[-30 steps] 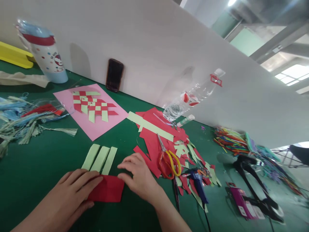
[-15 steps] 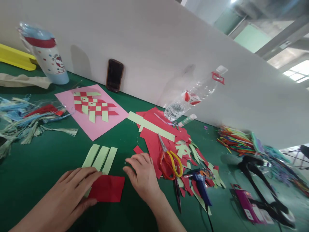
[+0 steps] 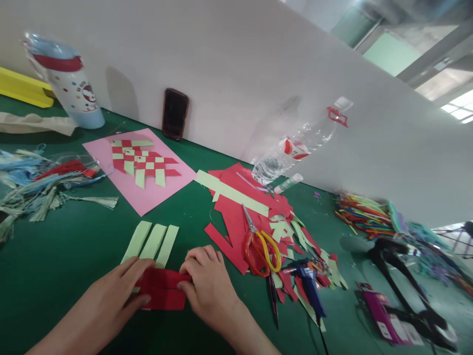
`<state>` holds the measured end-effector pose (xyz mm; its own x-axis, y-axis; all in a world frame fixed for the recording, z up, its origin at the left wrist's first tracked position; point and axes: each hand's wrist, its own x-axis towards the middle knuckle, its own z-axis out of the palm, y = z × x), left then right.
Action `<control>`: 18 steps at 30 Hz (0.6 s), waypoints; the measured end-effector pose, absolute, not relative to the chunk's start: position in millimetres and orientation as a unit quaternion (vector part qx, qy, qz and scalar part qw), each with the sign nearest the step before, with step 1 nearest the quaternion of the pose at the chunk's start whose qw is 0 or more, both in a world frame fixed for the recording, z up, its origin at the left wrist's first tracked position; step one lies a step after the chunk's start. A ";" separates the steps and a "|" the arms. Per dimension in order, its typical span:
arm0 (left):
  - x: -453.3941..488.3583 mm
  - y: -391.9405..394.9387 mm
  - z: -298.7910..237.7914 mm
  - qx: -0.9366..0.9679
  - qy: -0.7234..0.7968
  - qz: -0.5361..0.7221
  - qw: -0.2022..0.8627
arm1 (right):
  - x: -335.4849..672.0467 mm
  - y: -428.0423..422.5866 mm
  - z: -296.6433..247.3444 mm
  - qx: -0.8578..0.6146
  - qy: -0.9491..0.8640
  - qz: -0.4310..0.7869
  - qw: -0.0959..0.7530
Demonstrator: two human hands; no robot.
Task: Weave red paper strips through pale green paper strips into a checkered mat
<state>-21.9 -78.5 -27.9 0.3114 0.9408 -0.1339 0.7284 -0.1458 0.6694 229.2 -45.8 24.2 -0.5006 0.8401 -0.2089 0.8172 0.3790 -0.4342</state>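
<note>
A red paper piece (image 3: pixel 162 290) lies on the green table (image 3: pixel 66 256) in front of me, partly folded or split lengthwise. My left hand (image 3: pixel 111 296) lies on its left end with fingers stretched over it. My right hand (image 3: pixel 207 283) pinches its right end, fingers curled. Three pale green paper strips (image 3: pixel 151 241) lie side by side just beyond the red piece, their near ends under it.
A pink sheet (image 3: pixel 144 187) with a red-green woven piece (image 3: pixel 142 160) lies beyond. Scissors (image 3: pixel 258 241), red and green scraps (image 3: pixel 236 197), a blue glue gun (image 3: pixel 308 286), a bottle (image 3: pixel 295 148), a phone (image 3: pixel 174 113), a cup (image 3: pixel 70 84), raffia (image 3: pixel 40 182) and sticks (image 3: pixel 362 214) surround.
My right hand came back left onto the red paper's right end and curled its fingers on it. The red paper now looks narrower, with a crease or gap along it.
</note>
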 end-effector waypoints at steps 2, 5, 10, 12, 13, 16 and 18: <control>-20.6 -78.3 -27.7 0.739 0.563 0.171 0.328 | 227.1 -46.3 25.6 -0.495 -0.834 0.244 0.008; -20.4 -77.4 -26.1 0.746 0.554 0.189 0.317 | 225.0 -45.4 27.6 -0.493 -0.834 0.248 -0.015; -23.1 -75.5 -24.1 0.751 0.536 0.205 0.327 | 221.3 -44.0 37.1 -0.487 -0.807 0.329 0.050; -23.4 -75.3 -23.7 0.748 0.528 0.204 0.348 | 218.0 -44.7 45.1 -0.480 -0.781 0.386 0.097; -23.3 -75.3 -23.5 0.745 0.525 0.202 0.359 | 216.0 -44.9 49.5 -0.472 -0.768 0.416 0.117; -22.2 -75.5 -22.0 0.732 0.524 0.180 0.397 | 211.0 -40.0 60.8 -0.424 -0.725 0.516 0.166; -21.6 -75.6 -21.5 0.720 0.527 0.173 0.416 | 208.7 -30.1 63.1 -0.408 -0.713 0.539 0.187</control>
<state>-21.6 -75.6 -21.5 0.3843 0.9034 -0.1901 0.6159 -0.0975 0.7817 208.7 -30.1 63.1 -0.5972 0.7831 -0.1736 0.3803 0.0859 -0.9209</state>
